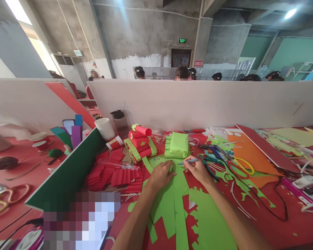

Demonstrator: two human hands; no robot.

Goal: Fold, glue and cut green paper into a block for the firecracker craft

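A blue-grey pen [190, 161] is pinched in the fingers of my right hand [197, 170], its tip at the top end of a light green paper strip [181, 211]. My left hand [161, 175] rests with its fingers lying on the green paper beside the strip, holding nothing. Just beyond my hands sits a light green paper block on rolled green tubes [179, 145]. To its left stands a red paper model [141, 144] with green bands and a star. More cut green paper [211, 218] with a jagged edge lies under my right forearm.
Pleated red paper pieces [120, 175] lie at the left, beside a dark green board [73, 170]. Pliers [217, 152] and yellow-handled scissors [243, 166] lie at the right, near orange paper [250, 149]. Paper cups [104, 128] stand by the pale partition [198, 104].
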